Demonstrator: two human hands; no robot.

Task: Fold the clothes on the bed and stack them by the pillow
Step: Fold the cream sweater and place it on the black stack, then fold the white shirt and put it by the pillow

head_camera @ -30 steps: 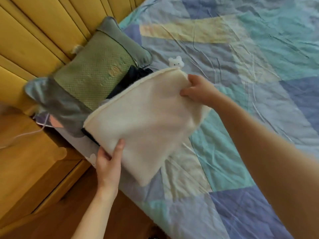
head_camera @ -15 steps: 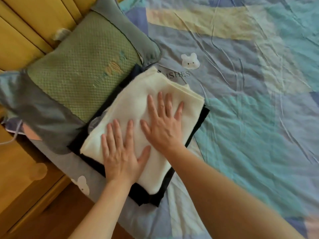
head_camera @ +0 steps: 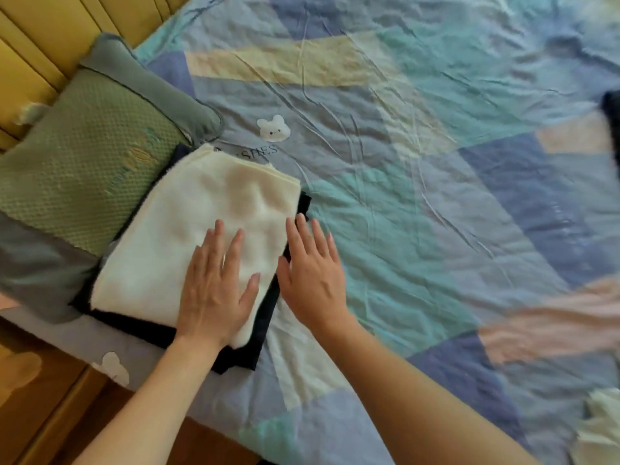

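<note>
A folded cream garment (head_camera: 198, 236) lies on top of a folded dark navy garment (head_camera: 258, 337), both stacked right beside the green and grey pillow (head_camera: 84, 169). My left hand (head_camera: 218, 286) rests flat on the cream garment's near right corner, fingers spread. Just past the stack's right edge is my right hand (head_camera: 312, 276), palm down and fingers apart, over the navy edge and the bedsheet. Neither hand holds anything.
The patchwork bedsheet (head_camera: 436, 196) in blue, teal and yellow stretches to the right. A dark garment (head_camera: 612, 122) shows at the far right edge and a pale crumpled garment (head_camera: 600, 427) at the lower right corner. A yellow headboard (head_camera: 50, 38) is at the upper left; wooden furniture (head_camera: 37, 397) at the lower left.
The cream garment was laid down on the navy one and pressed with both hands. Since then my right hand has slid off it to the right, and my view has swung right.
</note>
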